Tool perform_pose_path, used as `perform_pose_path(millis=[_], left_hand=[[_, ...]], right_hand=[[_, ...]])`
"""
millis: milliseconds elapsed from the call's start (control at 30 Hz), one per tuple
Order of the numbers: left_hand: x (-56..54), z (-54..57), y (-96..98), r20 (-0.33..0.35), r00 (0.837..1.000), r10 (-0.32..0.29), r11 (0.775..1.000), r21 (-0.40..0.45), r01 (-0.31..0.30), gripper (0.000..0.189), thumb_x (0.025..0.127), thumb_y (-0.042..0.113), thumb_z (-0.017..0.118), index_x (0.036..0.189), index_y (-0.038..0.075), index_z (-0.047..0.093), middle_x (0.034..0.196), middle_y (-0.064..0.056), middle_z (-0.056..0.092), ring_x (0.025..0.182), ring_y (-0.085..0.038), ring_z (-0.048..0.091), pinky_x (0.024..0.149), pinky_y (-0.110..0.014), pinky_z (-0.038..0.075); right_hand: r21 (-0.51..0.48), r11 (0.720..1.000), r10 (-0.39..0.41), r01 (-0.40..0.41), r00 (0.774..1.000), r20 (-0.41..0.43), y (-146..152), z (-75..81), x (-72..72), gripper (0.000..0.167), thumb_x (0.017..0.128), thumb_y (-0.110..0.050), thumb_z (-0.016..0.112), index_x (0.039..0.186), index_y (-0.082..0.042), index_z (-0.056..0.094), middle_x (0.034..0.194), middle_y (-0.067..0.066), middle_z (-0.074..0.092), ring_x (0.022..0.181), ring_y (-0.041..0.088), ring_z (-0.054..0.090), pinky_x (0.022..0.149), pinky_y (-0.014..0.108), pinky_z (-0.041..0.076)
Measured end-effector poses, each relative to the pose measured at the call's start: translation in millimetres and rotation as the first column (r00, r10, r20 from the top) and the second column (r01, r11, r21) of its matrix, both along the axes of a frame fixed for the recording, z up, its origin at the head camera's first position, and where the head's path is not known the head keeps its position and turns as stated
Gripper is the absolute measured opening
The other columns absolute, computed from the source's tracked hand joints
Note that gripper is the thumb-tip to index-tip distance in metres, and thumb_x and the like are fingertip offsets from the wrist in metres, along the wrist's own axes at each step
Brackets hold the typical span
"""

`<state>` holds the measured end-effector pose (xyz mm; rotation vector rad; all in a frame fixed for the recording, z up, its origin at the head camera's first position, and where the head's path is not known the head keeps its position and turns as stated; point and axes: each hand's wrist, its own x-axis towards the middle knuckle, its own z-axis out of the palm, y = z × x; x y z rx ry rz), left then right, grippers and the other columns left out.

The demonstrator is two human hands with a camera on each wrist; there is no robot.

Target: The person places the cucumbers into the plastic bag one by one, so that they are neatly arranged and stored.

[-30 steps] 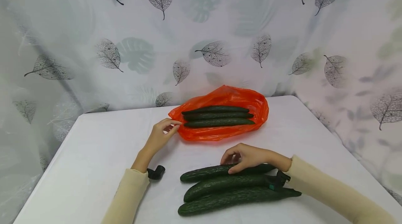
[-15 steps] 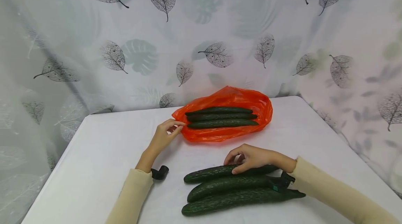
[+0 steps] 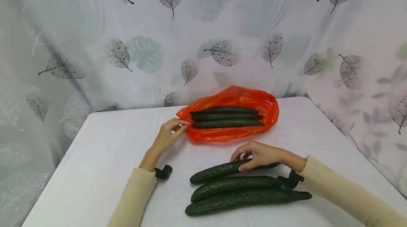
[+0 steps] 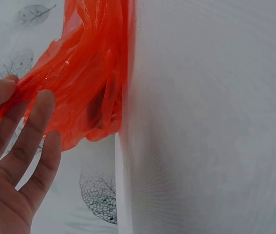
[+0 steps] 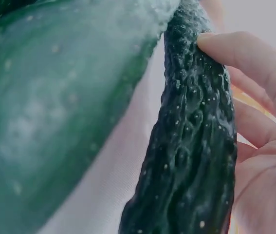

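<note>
In the head view my right hand grips a dark green cucumber, thumb on the near side and fingers on the far side. The right wrist view shows the thumb pressing the bumpy skin of this cucumber. Two more cucumbers lie just nearer, a middle one and a front one, side by side. My left hand pinches the left edge of an orange-red plastic bag. In the left wrist view, thumb and forefinger hold the gathered film of the bag. Three cucumbers lie in its opening.
A white cloth covers the table. Behind it hangs a curtain with a leaf print, also down both sides. Black wrist cameras sit at both wrists, the right one over the cucumbers' right ends.
My right hand has drawn its cucumber slightly away from the other two, so a gap shows between them. The left hand keeps its hold on the bag. The head view has shifted slightly.
</note>
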<state>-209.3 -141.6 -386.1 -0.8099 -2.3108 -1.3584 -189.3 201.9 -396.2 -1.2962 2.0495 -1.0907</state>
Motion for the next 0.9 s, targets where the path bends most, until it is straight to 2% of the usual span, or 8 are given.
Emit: perform_pose_path(millis=[233, 400, 633, 733, 767, 833, 900], left_hand=[[-0.3, -0.8, -1.9, -0.011, 1.000, -0.013, 1.000, -0.004, 0.013, 0.013, 0.084, -0.012, 0.066, 0.097, -0.010, 0.070, 0.090, -0.022, 0.068, 0.070, -0.033, 0.061, 0.064, -0.034, 0.056], [-3.0, -1.9, -1.3, -0.005, 1.000, -0.012, 1.000, -0.002, 0.012, 0.014, 0.085, -0.011, 0.066, 0.098, -0.010, 0.070, 0.092, -0.022, 0.068, 0.071, -0.033, 0.061, 0.065, -0.033, 0.055], [-20.3, -27.2, -7.3, 0.042, 0.999, 0.014, 1.000, -0.008, -0.014, 0.014, 0.088, -0.005, 0.067, 0.101, -0.005, 0.072, 0.096, -0.018, 0.069, 0.075, -0.030, 0.063, 0.068, -0.036, 0.056], [-23.5, -31.4, -9.5, 0.041, 0.999, 0.008, 1.000, -0.003, -0.008, 0.014, 0.088, 0.000, 0.069, 0.102, -0.001, 0.073, 0.095, -0.013, 0.070, 0.075, -0.025, 0.062, 0.069, -0.030, 0.056], [-23.9, -31.8, -9.8, 0.038, 0.999, 0.004, 1.000, 0.000, -0.004, 0.014, 0.088, 0.001, 0.069, 0.102, 0.000, 0.073, 0.095, -0.012, 0.070, 0.075, -0.023, 0.062, 0.069, -0.028, 0.055], [-18.0, -22.7, -7.8, 0.040, 0.999, 0.004, 1.000, 0.000, -0.004, 0.014, 0.088, -0.002, 0.068, 0.101, -0.002, 0.073, 0.094, -0.014, 0.070, 0.074, -0.025, 0.062, 0.069, -0.029, 0.055], [-17.3, -20.7, -6.7, 0.046, 0.999, 0.006, 1.000, -0.006, -0.006, 0.014, 0.087, -0.005, 0.067, 0.101, -0.005, 0.072, 0.094, -0.017, 0.069, 0.074, -0.029, 0.062, 0.069, -0.031, 0.056]], right_hand=[[-0.023, 1.000, -0.011, 0.011, 1.000, -0.010, 1.4, 1.4, -3.0, 0.030, 0.090, -0.021, 0.072, 0.118, -0.010, 0.067, 0.114, 0.004, 0.069, 0.100, 0.013, 0.062, 0.087, 0.032, 0.054], [-0.035, 0.999, -0.037, 0.036, 0.999, -0.025, 0.1, 7.4, -7.2, 0.029, 0.089, -0.021, 0.073, 0.116, -0.010, 0.069, 0.112, 0.003, 0.069, 0.099, 0.013, 0.062, 0.085, 0.031, 0.054], [-0.049, 0.998, -0.045, 0.043, 0.998, -0.046, -3.7, 16.8, -15.3, 0.028, 0.088, -0.018, 0.074, 0.114, -0.010, 0.070, 0.111, 0.003, 0.070, 0.096, 0.013, 0.063, 0.084, 0.031, 0.054], [-0.067, 0.997, -0.048, 0.044, 0.997, -0.053, -3.7, 20.1, -19.1, 0.027, 0.088, -0.015, 0.074, 0.114, -0.008, 0.070, 0.112, 0.005, 0.071, 0.094, 0.013, 0.063, 0.083, 0.031, 0.055], [-0.069, 0.996, -0.055, 0.051, 0.997, -0.054, -3.2, 21.3, -20.5, 0.027, 0.088, -0.014, 0.074, 0.113, -0.007, 0.070, 0.112, 0.005, 0.071, 0.094, 0.013, 0.062, 0.082, 0.030, 0.055], [-0.072, 0.995, -0.072, 0.068, 0.996, -0.058, -1.9, 24.1, -23.6, 0.026, 0.087, -0.012, 0.074, 0.113, -0.007, 0.071, 0.111, 0.005, 0.071, 0.092, 0.013, 0.062, 0.081, 0.030, 0.055], [-0.063, 0.993, -0.101, 0.096, 0.992, -0.074, 0.1, 26.7, -27.2, 0.026, 0.087, -0.011, 0.075, 0.112, -0.007, 0.071, 0.110, 0.005, 0.071, 0.090, 0.013, 0.061, 0.080, 0.030, 0.055]])
